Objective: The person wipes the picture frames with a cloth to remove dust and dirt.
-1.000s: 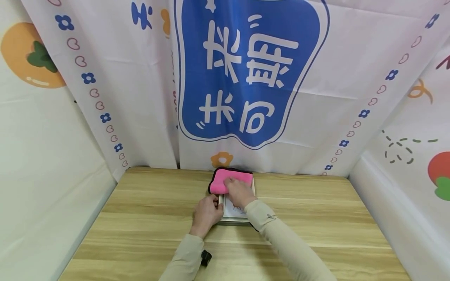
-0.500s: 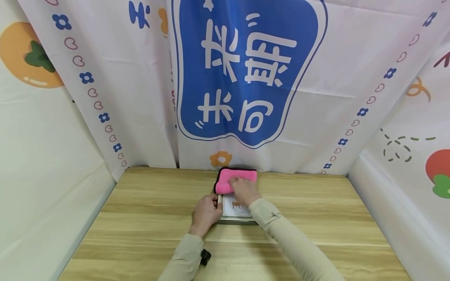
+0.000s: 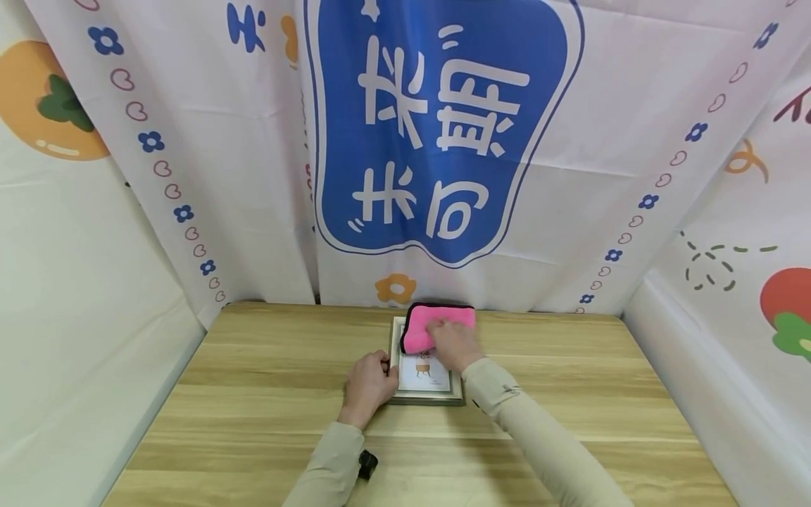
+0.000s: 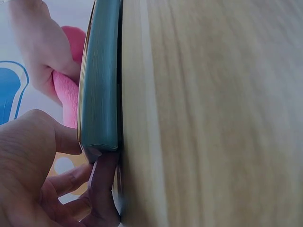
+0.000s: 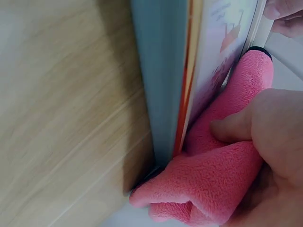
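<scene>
A picture frame (image 3: 423,398) with a pale metallic border lies flat on the table, its drawing partly visible. My left hand (image 3: 369,384) holds the frame's left edge; in the left wrist view the thumb is on the face and a finger (image 4: 102,184) is against the side. A pink cloth (image 3: 418,331) with black edging covers the frame's far right part. My right hand (image 3: 455,345) grips this cloth and presses it on the frame. In the right wrist view the cloth bunches under the thumb and folds over the frame's edge.
The wooden table (image 3: 285,366) surrounds the frame. A printed white curtain (image 3: 266,211) hangs right behind the table's far edge, close to the cloth. White fabric walls stand at the left and right.
My right hand has slid the cloth rightward across the frame, uncovering its far left corner and more of the drawing. The left hand has kept its hold on the left edge.
</scene>
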`<state>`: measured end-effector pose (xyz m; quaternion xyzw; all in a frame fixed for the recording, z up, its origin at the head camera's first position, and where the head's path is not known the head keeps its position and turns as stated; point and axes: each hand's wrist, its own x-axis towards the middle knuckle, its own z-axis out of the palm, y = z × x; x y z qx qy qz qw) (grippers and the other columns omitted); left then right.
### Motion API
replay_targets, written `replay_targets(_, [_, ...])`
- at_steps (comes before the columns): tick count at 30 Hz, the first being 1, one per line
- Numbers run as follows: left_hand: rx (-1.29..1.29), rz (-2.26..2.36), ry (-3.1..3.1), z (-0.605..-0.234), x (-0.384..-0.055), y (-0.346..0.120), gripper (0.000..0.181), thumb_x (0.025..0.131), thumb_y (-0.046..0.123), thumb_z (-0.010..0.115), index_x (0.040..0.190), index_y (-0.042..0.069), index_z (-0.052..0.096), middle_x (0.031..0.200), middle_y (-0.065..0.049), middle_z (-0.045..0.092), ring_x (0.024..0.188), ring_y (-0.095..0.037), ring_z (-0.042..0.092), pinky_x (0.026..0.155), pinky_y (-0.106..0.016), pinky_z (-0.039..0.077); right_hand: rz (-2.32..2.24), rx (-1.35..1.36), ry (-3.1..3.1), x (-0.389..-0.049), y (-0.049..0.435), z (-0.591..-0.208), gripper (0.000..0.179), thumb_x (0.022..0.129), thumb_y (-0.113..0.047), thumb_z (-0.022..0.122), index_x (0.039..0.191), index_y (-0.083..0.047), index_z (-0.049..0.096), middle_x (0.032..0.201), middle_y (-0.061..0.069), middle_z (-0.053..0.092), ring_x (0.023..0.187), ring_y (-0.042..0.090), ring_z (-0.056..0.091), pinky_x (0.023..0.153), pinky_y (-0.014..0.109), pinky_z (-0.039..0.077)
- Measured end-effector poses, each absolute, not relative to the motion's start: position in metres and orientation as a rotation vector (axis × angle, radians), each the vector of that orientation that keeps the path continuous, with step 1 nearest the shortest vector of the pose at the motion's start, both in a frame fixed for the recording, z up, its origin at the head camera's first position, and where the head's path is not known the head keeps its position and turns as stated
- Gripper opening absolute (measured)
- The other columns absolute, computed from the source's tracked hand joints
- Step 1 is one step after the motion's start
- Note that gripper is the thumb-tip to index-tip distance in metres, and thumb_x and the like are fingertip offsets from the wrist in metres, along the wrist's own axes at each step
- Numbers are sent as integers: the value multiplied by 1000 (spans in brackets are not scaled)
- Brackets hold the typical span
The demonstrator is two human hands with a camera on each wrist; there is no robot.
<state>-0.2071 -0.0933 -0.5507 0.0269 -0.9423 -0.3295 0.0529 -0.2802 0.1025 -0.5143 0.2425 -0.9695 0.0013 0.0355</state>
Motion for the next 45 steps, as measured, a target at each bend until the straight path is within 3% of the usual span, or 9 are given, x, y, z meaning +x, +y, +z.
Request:
replay_targets(7, [48,-1005,-2853,-553,-208,-92,14,94,22,74,98,8,75,90,-5,72,84,-23,69,76,-45,57,-82,692,-3010,-280,115,-511,30,96,-13,78,125,-14,72,114,10,76,83,25,72,72,36,62])
replay_targets(12, [47,-1022,-2853,-553,-208,-91,15,95,22,74,99,7,75,91,-5,72,84,-23,69,76,-45,57,-129,641,-3006,-280,124,-507,30,97,-10,71,126,-15,73,111,11,78,92,29,74,80,43,62])
replay_targets(16, [50,-1031,-2848,-554,-208,-90,16,95,23,74,100,8,75,91,-5,72,83,-23,68,77,-46,57,-139,573,-3026,-283,130,-507,28,101,-10,61,125,-18,73,105,10,78,89,31,74,81,51,59])
replay_targets(19, [54,-1042,-2850,-555,-208,-90,16,96,23,73,100,8,75,90,-4,71,83,-22,68,77,-45,57,-69,519,-3053,-288,142,-512,25,99,-12,63,122,-17,71,103,11,78,90,33,74,82,56,57])
replay_targets(23, [77,-1056,-2872,-555,-208,-91,15,97,24,72,101,10,74,90,-3,69,81,-20,65,75,-44,56,265,478,-3066,-294,166,-523,43,91,-3,67,133,-10,68,118,15,77,108,36,73,94,59,57])
replay_targets(26, [90,-1055,-2883,-555,-208,-94,15,98,24,71,102,10,74,91,-3,68,81,-20,64,75,-44,56,585,458,-3014,-296,183,-524,49,91,2,63,139,-4,64,126,17,75,116,36,71,100,56,56])
replay_targets(33, [82,-1050,-2881,-555,-209,-95,17,98,25,70,103,10,75,92,-4,69,83,-21,65,77,-45,57,1085,337,-2825,-294,194,-513,11,98,-9,60,103,-6,68,87,10,66,77,24,59,75,43,53])
replay_targets(42, [71,-1049,-2880,-555,-209,-94,19,98,25,71,105,8,76,92,-4,70,84,-22,67,78,-47,57,1305,174,-2715,-282,177,-499,16,101,-14,59,86,-8,62,81,9,62,71,22,56,66,34,47])
replay_targets(45, [65,-1036,-2875,-556,-209,-94,19,97,25,71,105,8,76,92,-3,70,84,-22,67,79,-47,57,1354,156,-2679,-278,166,-500,12,101,-13,61,93,-5,66,84,11,65,68,20,57,61,32,49])
